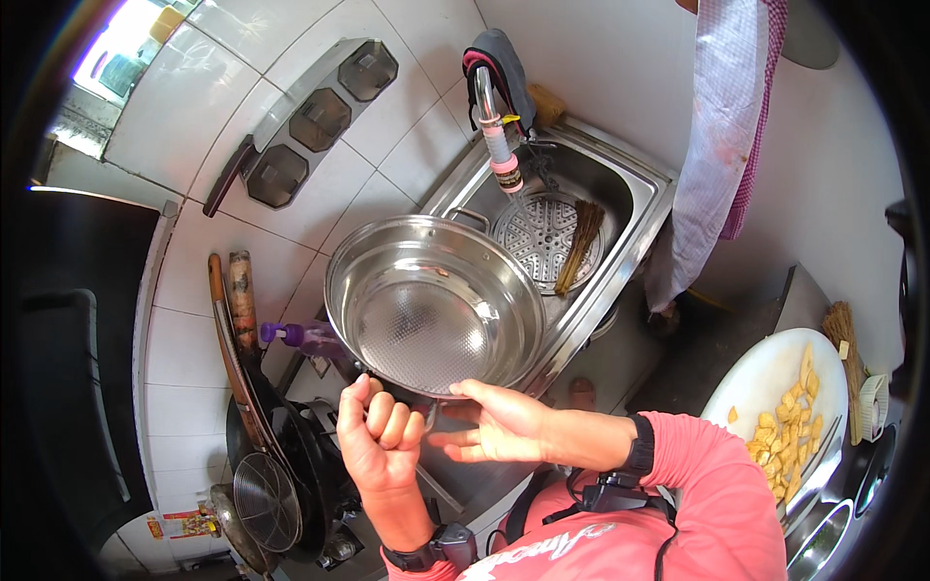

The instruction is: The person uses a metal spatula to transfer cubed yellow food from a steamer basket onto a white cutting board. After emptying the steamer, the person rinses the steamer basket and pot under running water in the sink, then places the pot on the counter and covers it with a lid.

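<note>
A wide stainless steel pot (429,327) rests or is held over the near left part of the steel sink (632,181), its inside facing up. My left hand (383,425) is curled into a fist just below the pot's near rim; whether it grips anything is hidden. The thumb of my right hand (501,428) lies on the rim, its fingers below, near a loop handle. Above the sink, a tap with a pink and grey nozzle (506,163) appears to run water. A perforated steel steamer plate (538,240) and a bundled-twig brush (580,247) lie in the sink.
Cut yellowish pieces (785,436) lie on a white oval board (741,385) at right, with a metal bowl (821,541) below. Left stand a purple pump bottle (316,339), a dark wok (312,465) and a wire strainer (267,501). A cloth (719,131) hangs upper right.
</note>
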Available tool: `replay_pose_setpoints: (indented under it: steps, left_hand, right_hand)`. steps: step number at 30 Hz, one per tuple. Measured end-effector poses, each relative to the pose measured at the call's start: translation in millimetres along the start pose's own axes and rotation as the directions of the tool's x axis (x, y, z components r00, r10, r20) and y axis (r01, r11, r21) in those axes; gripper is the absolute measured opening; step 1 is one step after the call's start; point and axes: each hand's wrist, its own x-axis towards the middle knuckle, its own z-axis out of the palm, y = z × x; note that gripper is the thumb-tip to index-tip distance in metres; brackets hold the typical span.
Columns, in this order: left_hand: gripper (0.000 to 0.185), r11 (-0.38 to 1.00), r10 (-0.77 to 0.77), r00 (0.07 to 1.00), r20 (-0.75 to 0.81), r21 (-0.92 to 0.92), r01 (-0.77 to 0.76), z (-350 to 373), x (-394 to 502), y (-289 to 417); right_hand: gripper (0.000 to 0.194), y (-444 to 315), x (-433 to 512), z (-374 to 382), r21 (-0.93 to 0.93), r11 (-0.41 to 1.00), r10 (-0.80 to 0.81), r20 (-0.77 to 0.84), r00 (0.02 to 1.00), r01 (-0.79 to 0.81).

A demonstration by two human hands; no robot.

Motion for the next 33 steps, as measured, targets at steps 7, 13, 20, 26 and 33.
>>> replay_pose_setpoints:
  steps: [7,13,20,26,33]
  left_hand:
    - [0.035,0.994,-0.073,0.989,-0.131,0.067,0.083,5.2,-8.5,0.8]
    - [0.033,0.987,-0.161,0.969,-0.189,-0.033,0.158,3.2,-1.3,3.2]
    - [0.027,0.95,-0.287,0.933,-0.216,-0.189,0.248,-13.6,-12.2,22.5]
    - [0.024,0.935,-0.325,0.907,-0.266,-0.233,0.267,-27.6,-19.6,34.5]
    - [0.023,0.942,-0.319,0.878,-0.356,-0.222,0.252,-33.1,-20.4,45.4]
  right_hand:
    - [0.075,-10.8,-22.1,-20.3,-0.293,0.896,0.365,0.056,0.929,-0.334]
    - [0.093,-40.2,-44.9,-34.1,-0.614,0.686,0.524,0.046,0.85,-0.39]
    - [0.033,-181.5,-18.3,-85.6,-0.861,0.438,0.307,-0.127,0.943,-0.259]
    - [0.033,-302.5,103.7,-181.1,-0.77,0.565,-0.54,-0.616,0.574,-0.295]
    - [0.043,-316.3,190.1,-259.2,-0.533,0.835,-0.439,-0.794,0.42,-0.135]
